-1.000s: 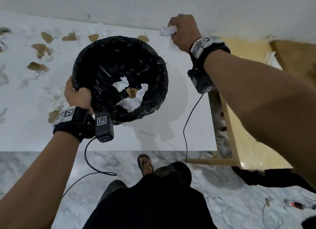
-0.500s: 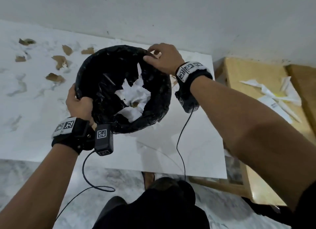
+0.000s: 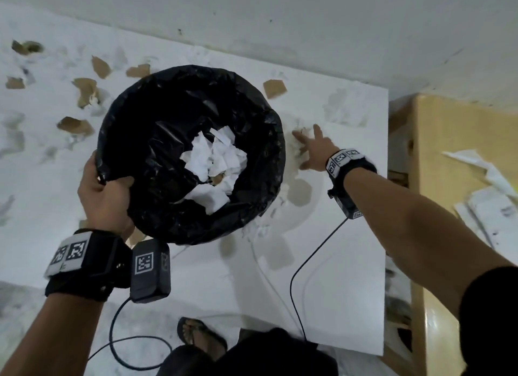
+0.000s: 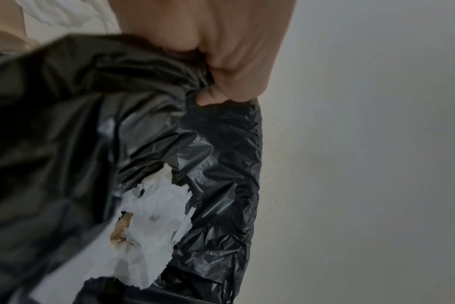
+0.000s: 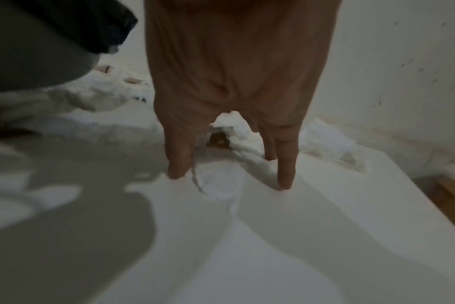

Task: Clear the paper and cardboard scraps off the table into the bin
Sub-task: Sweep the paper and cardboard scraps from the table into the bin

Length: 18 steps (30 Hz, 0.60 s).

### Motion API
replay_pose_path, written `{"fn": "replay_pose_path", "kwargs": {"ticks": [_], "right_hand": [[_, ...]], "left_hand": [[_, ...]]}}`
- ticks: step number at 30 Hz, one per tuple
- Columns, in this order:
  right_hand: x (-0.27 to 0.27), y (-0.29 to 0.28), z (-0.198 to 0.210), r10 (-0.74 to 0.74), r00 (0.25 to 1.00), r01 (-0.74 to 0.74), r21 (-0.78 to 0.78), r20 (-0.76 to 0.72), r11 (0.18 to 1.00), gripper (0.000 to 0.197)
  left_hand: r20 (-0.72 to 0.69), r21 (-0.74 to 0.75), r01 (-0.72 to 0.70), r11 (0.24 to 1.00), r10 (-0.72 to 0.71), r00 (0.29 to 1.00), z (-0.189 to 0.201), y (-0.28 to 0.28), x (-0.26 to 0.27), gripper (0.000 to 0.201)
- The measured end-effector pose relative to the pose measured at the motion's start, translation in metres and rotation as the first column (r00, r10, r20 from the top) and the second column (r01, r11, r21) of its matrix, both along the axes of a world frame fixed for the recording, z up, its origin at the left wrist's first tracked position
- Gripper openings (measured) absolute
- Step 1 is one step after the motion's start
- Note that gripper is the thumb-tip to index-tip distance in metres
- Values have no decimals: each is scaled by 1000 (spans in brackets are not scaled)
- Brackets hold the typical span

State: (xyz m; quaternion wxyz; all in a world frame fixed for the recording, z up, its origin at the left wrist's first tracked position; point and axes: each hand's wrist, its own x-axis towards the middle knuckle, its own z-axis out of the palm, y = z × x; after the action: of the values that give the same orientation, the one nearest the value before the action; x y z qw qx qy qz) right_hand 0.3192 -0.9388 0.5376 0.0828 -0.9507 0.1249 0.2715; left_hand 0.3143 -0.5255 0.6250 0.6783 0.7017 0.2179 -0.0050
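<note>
The left hand is gripping the crinkled black liner at the near rim of the bin, holding it above the table with white paper and a bit of cardboard already lying inside. The right hand, fingers spread and empty, is reaching down to the paper scraps lying just beneath its fingertips. These scraps are probably featherlight, soft and easily crumpled, so raking them together and bunching them in the palm should be working better than a fingertip pinch.
</note>
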Motion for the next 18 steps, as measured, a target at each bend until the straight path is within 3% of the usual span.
{"fn": "replay_pose_path", "kwargs": {"ticks": [3, 5, 9, 12, 14, 18], "right_hand": [[-1, -3, -8, 135, 986, -129, -68, 94, 989, 55], [-3, -5, -13, 101, 977, -90, -66, 187, 994, 41], [-12, -6, -17, 89, 963, -84, -29, 253, 996, 37], [-7, -14, 0, -8, 949, -11, 59, 314, 998, 41], [0, -18, 22, -126, 879, 60, 157, 459, 986, 40], [23, -11, 92, -258, 572, -40, 340, 778, 939, 26]], "left_hand": [[2, -11, 5, 1000, -5, 1000, 1, -8, 4, 67], [1, -11, 12, 1000, -12, 1000, 1, -15, 6, 68], [-7, -6, 6, 1000, -6, 1000, -1, -24, 15, 69], [-10, -29, -2, 1000, 2, 1000, 4, -32, 25, 68], [-9, -48, -2, 999, 2, 1000, 8, -39, 31, 67], [-4, -71, 8, 997, -8, 1000, 14, -52, 42, 66]]}}
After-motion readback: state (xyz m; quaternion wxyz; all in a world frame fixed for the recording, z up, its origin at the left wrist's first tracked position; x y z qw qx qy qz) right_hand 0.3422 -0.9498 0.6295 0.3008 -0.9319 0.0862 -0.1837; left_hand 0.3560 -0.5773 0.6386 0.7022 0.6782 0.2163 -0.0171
